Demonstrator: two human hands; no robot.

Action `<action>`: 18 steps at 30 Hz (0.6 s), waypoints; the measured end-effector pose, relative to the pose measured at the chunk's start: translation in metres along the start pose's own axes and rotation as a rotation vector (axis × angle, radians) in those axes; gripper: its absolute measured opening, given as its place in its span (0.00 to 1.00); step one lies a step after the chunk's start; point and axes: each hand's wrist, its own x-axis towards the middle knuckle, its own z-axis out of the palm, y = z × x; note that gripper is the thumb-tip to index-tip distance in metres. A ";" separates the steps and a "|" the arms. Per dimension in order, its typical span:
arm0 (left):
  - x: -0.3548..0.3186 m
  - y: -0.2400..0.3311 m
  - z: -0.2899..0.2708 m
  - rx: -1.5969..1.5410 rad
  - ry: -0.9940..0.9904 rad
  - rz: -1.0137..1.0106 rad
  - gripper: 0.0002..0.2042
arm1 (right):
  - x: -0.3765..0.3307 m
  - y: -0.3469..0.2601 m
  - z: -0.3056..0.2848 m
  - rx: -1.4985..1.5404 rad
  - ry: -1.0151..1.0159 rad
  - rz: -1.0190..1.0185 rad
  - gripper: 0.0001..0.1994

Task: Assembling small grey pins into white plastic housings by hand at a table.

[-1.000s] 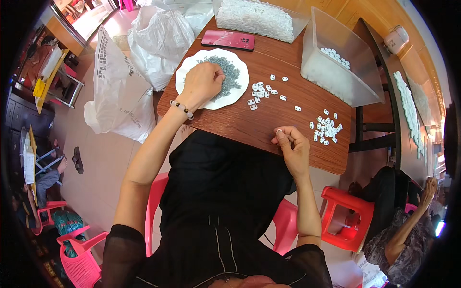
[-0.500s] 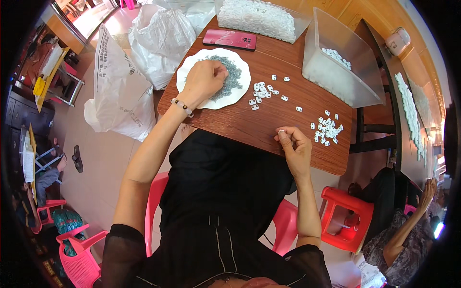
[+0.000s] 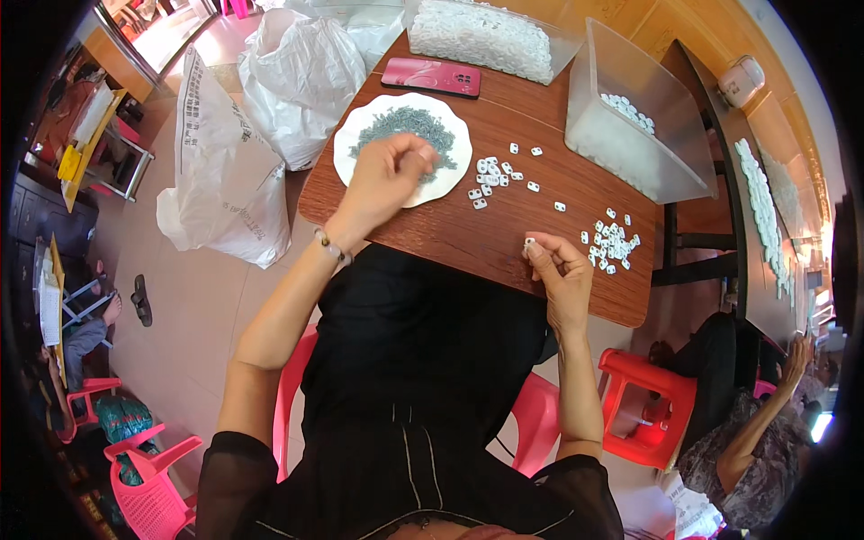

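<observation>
Little has changed: the left hand [image 3: 385,175] still pinches among grey pins on the round white plate [image 3: 450,171]; beside it, the right hand [image 3: 560,274] keeps its grip closed on a small white plastic piece [image 3: 530,242].

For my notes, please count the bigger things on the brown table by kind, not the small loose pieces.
White plate: 1
Red phone: 1
Clear plastic tub: 1
Clear bag of white pieces: 1
Total: 4
</observation>
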 end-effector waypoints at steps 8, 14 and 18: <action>-0.053 0.042 0.065 -0.091 -0.336 -0.090 0.07 | -0.005 -0.016 0.013 0.043 -0.058 -0.036 0.07; -0.054 0.040 0.075 -0.049 -0.341 -0.038 0.07 | -0.009 -0.016 0.013 0.031 -0.005 -0.064 0.05; -0.052 0.042 0.075 0.008 -0.360 -0.051 0.07 | -0.011 -0.014 0.010 0.022 0.013 -0.065 0.05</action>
